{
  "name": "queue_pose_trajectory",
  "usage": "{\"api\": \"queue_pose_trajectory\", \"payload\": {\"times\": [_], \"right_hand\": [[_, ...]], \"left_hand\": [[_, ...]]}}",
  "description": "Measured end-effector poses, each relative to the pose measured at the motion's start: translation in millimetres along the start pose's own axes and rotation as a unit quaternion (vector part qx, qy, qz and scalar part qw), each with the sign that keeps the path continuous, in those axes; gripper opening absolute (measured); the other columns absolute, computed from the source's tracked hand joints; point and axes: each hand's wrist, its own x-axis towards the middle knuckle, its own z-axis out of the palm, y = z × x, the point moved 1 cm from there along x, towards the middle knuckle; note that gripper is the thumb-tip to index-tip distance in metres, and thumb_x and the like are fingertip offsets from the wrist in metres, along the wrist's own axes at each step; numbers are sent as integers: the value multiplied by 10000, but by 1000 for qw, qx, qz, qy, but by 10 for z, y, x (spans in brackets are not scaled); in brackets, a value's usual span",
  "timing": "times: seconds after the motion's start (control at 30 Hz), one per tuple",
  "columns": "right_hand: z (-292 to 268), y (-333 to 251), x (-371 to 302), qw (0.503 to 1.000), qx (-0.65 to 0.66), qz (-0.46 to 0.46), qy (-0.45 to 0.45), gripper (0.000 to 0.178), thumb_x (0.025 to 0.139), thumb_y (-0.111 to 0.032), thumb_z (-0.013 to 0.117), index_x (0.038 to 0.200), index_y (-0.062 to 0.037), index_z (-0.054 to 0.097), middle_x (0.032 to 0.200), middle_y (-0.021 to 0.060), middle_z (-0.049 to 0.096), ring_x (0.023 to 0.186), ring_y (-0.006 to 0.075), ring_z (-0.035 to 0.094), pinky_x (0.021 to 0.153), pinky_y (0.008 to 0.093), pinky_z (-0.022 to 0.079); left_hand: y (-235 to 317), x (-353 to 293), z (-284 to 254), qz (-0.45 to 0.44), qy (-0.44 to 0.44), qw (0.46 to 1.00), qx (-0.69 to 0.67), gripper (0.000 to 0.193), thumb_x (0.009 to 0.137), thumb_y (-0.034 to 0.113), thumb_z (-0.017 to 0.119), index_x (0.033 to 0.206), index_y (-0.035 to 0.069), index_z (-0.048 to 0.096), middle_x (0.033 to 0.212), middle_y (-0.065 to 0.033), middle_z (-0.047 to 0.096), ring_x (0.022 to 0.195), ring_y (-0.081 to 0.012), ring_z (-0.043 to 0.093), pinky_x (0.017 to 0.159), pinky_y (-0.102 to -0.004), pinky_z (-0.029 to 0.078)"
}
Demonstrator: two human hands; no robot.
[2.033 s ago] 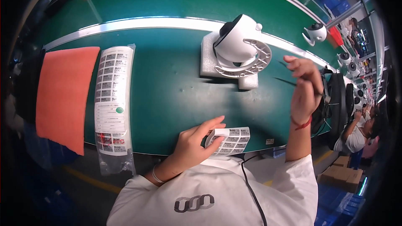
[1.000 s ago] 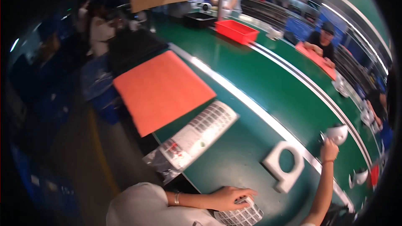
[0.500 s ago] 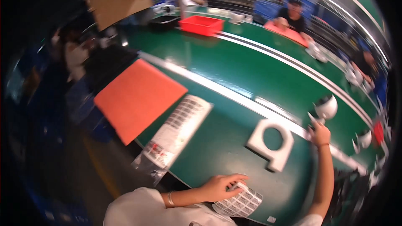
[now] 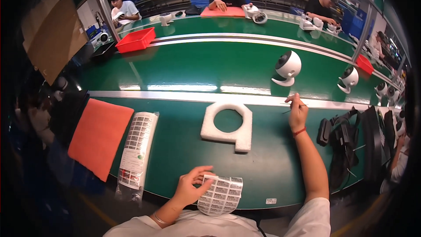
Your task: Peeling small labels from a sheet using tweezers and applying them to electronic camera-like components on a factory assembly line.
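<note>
Green workbench (image 4: 180, 153), left to right

Left end: orange sheet (image 4: 101, 138), flat; beside it, clear bag (image 4: 137, 151) of printed labels. Middle: white foam block (image 4: 244, 131) with round hole. Front edge: one small label (image 4: 271, 201). Right: black strapped gear (image 4: 344, 136), heaped. Far edge: pale strip (image 4: 175, 96); beyond, green surface (image 4: 197, 70) carries round-headed white devices (image 4: 290, 65) and red bin (image 4: 138, 45).

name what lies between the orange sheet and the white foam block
The head view shows a bagged label pack, nearer the orange sheet than the foam block.

label sheet (image 4: 221, 196): grey print | bagged labels (image 4: 137, 145): print, red marks
</note>
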Motion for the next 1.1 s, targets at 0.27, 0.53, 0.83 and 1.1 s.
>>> {"api": "queue_pose_trajectory", "payload": {"times": [0.27,0.53,0.83,1.1], "right_hand": [[108,106,63,989,94,113,-12,262,865,-279,713,813,-23,697,610,-13,567,537,70,525,470,229,384],[64,255,76,961,189,174,-101,307,762,-77,767,1044,-7,666,838,31,642,747,109,617,676,220,500],[6,325,32,965,170,166,-110,329,832,-79,700,1150,-21,642,920,37,626,817,136,640,726,235,527],[49,331,80,965,161,163,-128,297,819,-84,719,1106,-29,669,868,36,634,715,111,613,638,216,505]], "left_hand": [[-22,34,62,28,40,998,37,361,860,31,659,1205,-21,565,981,-118,706,817,-95,660,662,-207,529],[-41,67,101,42,82,996,7,350,871,19,637,1213,-9,567,997,-100,691,827,-86,643,667,-195,506],[1128,192,196,430,49,894,113,245,759,-60,503,912,29,672,804,-86,583,657,-175,546,581,-272,453],[2580,-674,668,161,197,954,-160,112,688,169,636,787,127,606,740,7,487,582,-139,481,559,-290,444]]}}
